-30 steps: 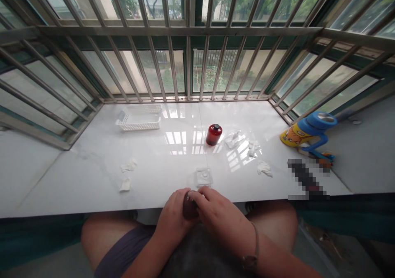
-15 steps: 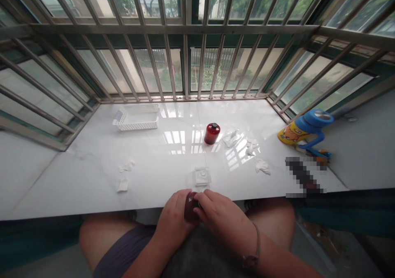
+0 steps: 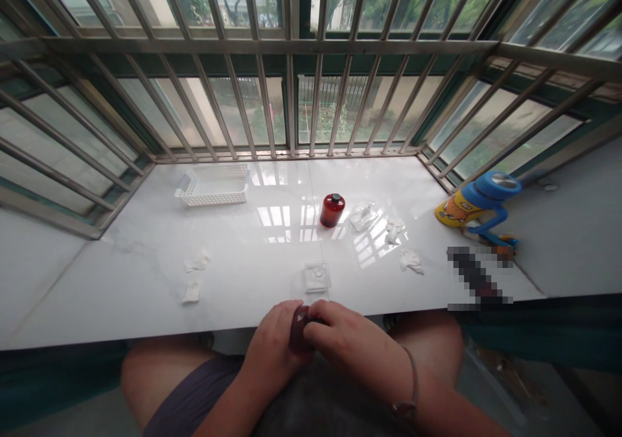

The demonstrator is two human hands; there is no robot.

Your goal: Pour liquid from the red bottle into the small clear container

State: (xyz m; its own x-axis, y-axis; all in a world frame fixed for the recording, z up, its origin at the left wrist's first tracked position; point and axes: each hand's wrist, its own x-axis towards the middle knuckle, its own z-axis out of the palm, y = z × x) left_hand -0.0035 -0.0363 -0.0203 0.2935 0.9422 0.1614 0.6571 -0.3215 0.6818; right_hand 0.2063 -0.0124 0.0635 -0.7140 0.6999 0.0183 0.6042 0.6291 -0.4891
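Closest in, both hands meet at the near edge of the white sill, just above the person's lap. The left hand wraps its fingers around a small dark red bottle, clasping it from the left side. The right hand comes in from the other side with its fingertips pinched over the bottle's top end — probably on a cap, though the fingers hide that part. A thin bracelet circles the right wrist.

Just beyond the hands, on the sill, lies a small clear square lid, flat on the glossy surface and near the bottle but not touching it. To its left, well apart, lie two crumpled bits of white tissue, one a little farther than the other. To the right of the square piece sits another white wad, and past it a blurred-out dark strip near the sill's right edge.

Farther back, near the middle of the sill, stands a second red bottle with a black cap, upright. Just right of it are a crinkled clear wrapper and another scrap of tissue. At the far right a yellow and blue tape dispenser leans — its blue top tilted toward the window.

At the far left a white slotted basket sits close to the metal window bars.
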